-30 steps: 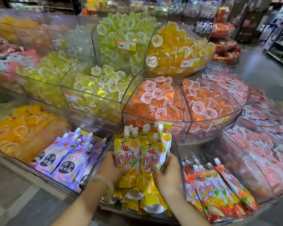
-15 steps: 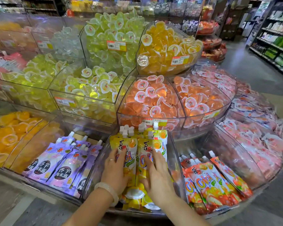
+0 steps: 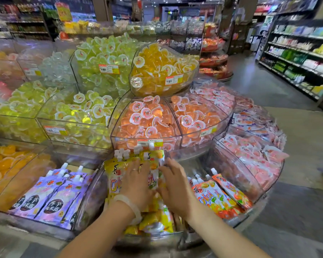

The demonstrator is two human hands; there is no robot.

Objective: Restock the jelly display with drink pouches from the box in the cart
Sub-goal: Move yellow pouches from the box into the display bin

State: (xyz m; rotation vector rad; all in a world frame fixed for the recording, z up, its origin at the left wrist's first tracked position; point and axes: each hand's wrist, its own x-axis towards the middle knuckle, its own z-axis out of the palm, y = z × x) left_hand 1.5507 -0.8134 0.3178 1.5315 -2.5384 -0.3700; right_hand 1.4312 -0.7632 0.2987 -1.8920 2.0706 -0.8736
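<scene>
My left hand (image 3: pixel 136 185) flat on yellow pouches (image 3: pixel 116 175), spouts pointing away; right hand (image 3: pixel 175 187) beside, fingers spread, empty.

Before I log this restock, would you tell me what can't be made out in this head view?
- Box and cart: outside the frame.
- Yellow pouches: fronts largely covered by the left hand and right hand.
- Price tags: print too small and blurred.
- Purple pouches: bottoms blurred behind the bin wall.

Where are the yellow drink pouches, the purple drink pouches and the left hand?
yellow drink pouches (image 3: pixel 114 174): head view, front face of leftmost pouch.
purple drink pouches (image 3: pixel 54 198): head view, front of a middle pouch.
left hand (image 3: pixel 136 180): head view, back of hand.
</scene>
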